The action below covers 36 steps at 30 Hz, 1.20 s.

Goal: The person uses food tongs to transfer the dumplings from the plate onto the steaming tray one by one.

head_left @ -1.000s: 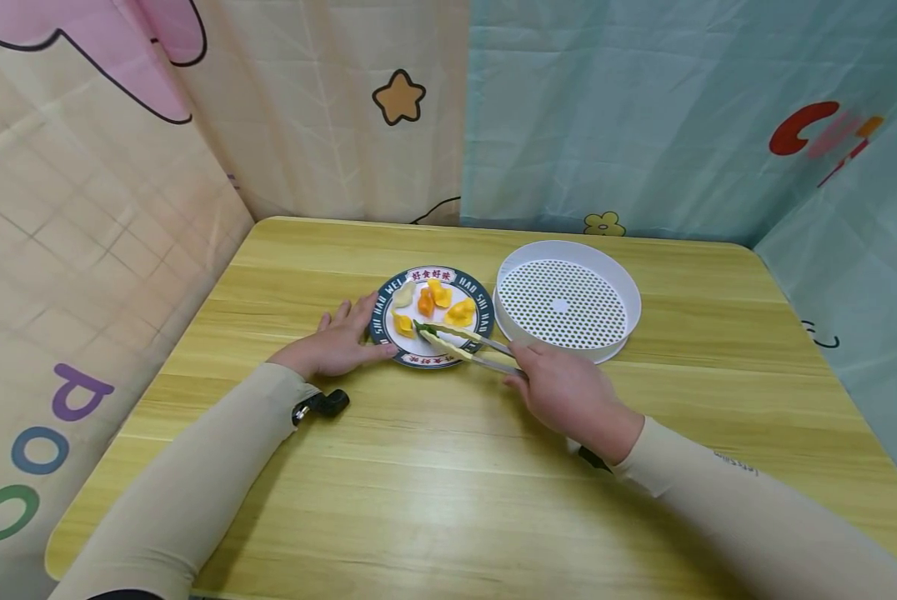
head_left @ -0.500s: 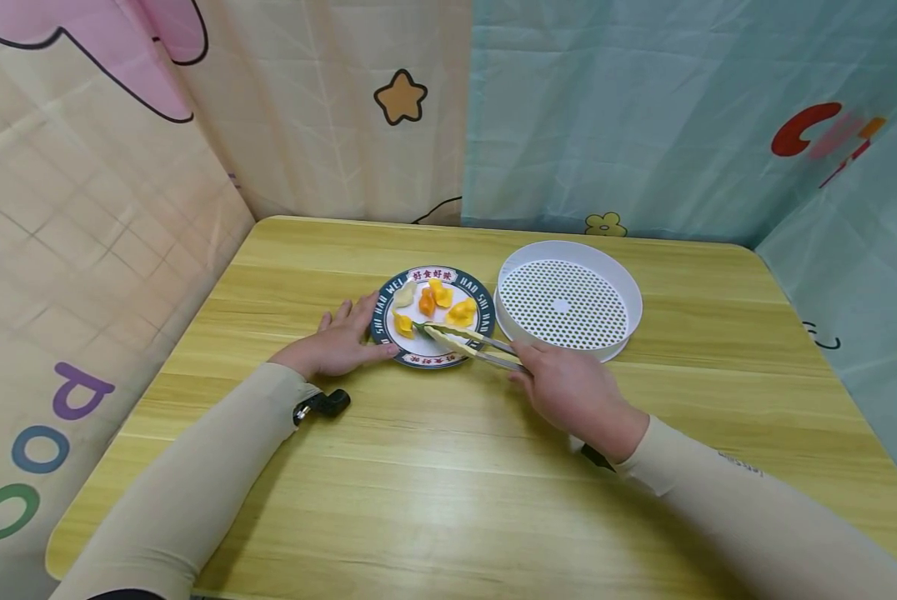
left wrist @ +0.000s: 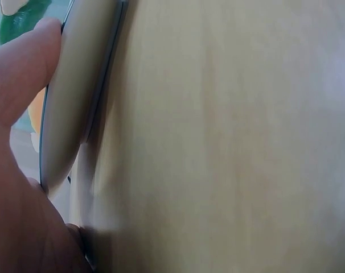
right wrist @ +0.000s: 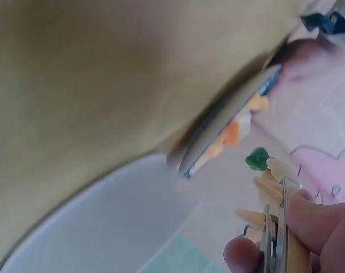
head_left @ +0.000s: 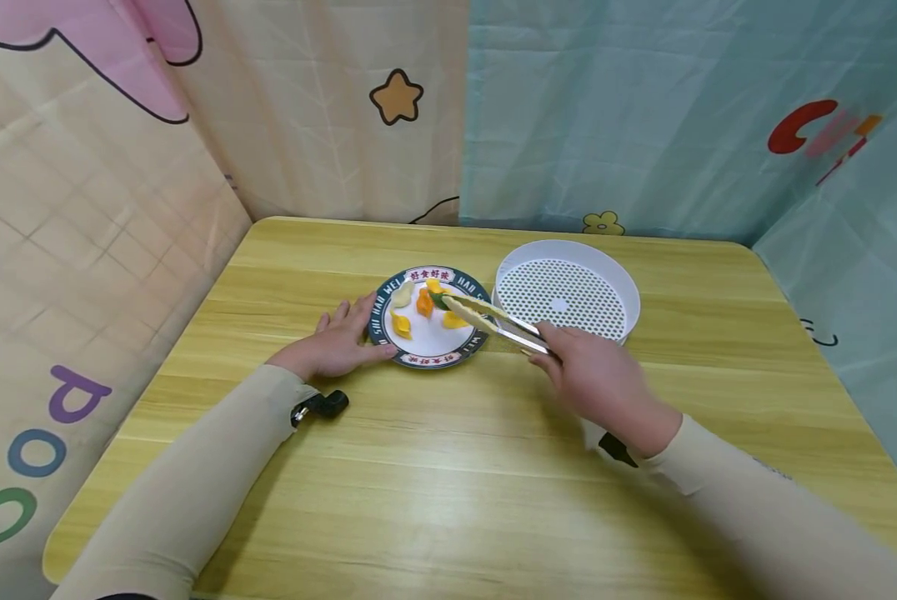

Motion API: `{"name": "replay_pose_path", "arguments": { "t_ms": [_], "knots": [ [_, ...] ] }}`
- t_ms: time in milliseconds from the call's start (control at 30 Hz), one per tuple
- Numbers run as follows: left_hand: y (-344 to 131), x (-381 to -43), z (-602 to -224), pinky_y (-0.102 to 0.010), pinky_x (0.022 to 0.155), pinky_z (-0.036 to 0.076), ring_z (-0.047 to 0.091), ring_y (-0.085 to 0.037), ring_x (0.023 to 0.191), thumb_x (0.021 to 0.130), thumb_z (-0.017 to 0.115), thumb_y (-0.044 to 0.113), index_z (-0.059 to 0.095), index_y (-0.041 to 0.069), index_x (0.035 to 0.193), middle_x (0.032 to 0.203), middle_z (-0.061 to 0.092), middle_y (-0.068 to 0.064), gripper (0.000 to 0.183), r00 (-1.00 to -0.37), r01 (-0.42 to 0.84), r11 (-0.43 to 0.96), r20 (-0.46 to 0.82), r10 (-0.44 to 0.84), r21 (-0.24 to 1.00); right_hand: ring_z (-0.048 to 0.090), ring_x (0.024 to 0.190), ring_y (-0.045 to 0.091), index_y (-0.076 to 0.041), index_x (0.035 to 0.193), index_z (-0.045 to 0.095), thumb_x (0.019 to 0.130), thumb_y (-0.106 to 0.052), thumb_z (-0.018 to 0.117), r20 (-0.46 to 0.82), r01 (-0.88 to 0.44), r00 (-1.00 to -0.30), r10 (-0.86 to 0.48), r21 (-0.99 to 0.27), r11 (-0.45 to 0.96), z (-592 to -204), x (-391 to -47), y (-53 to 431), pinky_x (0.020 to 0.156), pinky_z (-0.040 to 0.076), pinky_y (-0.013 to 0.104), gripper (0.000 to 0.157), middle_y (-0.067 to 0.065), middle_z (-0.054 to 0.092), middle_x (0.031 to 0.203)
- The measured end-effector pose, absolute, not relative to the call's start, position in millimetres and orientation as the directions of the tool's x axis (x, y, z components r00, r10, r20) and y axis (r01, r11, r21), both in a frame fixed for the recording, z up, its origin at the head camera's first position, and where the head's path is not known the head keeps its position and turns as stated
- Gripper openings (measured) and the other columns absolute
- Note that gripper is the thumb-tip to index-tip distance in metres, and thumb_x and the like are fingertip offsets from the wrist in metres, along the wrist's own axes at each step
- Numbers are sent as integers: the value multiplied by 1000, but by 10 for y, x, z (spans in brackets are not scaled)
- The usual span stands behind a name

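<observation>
My left hand point(head_left: 336, 343) rests at the left edge of a round plate point(head_left: 433, 343) with a dark patterned rim, fingers spread and fairly straight, thumb on the front rim. In the left wrist view the thumb point(left wrist: 27, 71) touches the plate's edge. With my right hand point(head_left: 606, 379) I grip metal tongs point(head_left: 478, 318) with cream tips. At the tips is a green-and-white dumpling point(right wrist: 257, 159), raised over the plate. Beneath it lie a white dumpling point(head_left: 402, 294), an orange one point(head_left: 424, 303) and several yellow ones point(head_left: 401, 325).
A white round steamer tray point(head_left: 621, 279) with a perforated bottom stands right beside the plate, partly behind the tongs and right hand. Both are on a wooden table point(head_left: 418, 467). Printed curtains point(head_left: 328, 125) enclose its back and sides.
The tongs have lifted the green-and-white dumpling from the plate's lower middle, moving up and toward the right. My right hand has shifted right; the left hand has stayed put.
</observation>
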<state>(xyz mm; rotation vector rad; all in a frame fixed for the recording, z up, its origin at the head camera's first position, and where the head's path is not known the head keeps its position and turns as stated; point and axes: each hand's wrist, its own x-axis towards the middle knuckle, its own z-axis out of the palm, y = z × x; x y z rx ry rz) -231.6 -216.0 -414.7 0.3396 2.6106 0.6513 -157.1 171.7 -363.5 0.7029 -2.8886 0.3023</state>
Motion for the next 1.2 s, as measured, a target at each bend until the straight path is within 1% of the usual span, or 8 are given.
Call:
{"name": "replay_pose_path", "arguments": {
  "t_ms": [100,200,333,467,533,667,1033,1200],
  "knots": [
    [-2164,-2317,-4147,-67,128,-11,-16,-45,162,94,54,78,-16,22,169,178,-11,-14,116,-879,128,863,-347,327,489,64,78,27,-6,117,62,105,-29,66,211,-444,-889,-407,-169,880,-3566,-1618,1862,65,55,44,26,9,69,89],
    [-2172,-2313,-4144,-67,128,-11,-16,-45,162,95,54,78,-16,22,169,178,-10,-13,116,-880,128,865,-346,325,485,66,83,30,-1,128,61,105,-27,64,197,-394,-912,-360,-182,901,-3526,-1694,2018,69,56,48,35,13,71,98],
    [-2182,-2309,-4148,-68,127,-12,-15,-47,162,95,53,78,-16,21,169,178,-10,-14,116,-881,135,867,-342,327,480,57,71,28,1,129,58,107,-29,62,129,-312,-948,-292,-182,932,-3535,-1819,2201,60,48,44,37,15,66,89],
    [-2186,-2305,-4150,-69,127,-12,-15,-47,162,95,53,78,-16,21,169,178,-10,-14,116,-881,139,867,-340,329,479,57,69,29,2,134,55,108,-30,59,62,-255,-967,-248,-162,953,-3602,-1920,2336,60,48,45,42,17,65,85],
    [-2185,-2300,-4147,-68,127,-11,-15,-47,162,95,53,78,-16,21,169,178,-10,-13,116,-882,138,866,-339,328,480,60,72,31,3,141,54,108,-31,59,37,-237,-971,-234,-156,959,-3635,-1957,2383,62,50,47,48,20,68,91],
    [-2179,-2293,-4146,-67,128,-11,-15,-45,162,95,54,78,-16,22,169,178,-11,-13,116,-881,130,864,-343,325,486,60,76,32,4,146,52,109,-32,58,3,-215,-976,-217,-146,965,-3683,-2014,2434,65,50,47,52,24,70,99],
    [-2180,-2315,-4163,-68,127,-11,-15,-47,162,94,52,81,-17,22,169,178,-11,-14,118,-881,141,865,-338,331,481,57,76,32,2,148,53,108,-33,58,-32,-189,-980,-194,-135,973,-3733,-2073,2469,67,49,45,53,23,70,99],
    [-2170,-2325,-4156,-68,127,-11,-16,-46,162,94,52,80,-17,21,169,178,-11,-14,117,-880,144,864,-337,335,483,56,75,31,1,145,54,109,-34,57,-47,-182,-981,-190,-143,973,-3732,-2083,2482,64,47,44,51,19,67,92]
  ]
}}
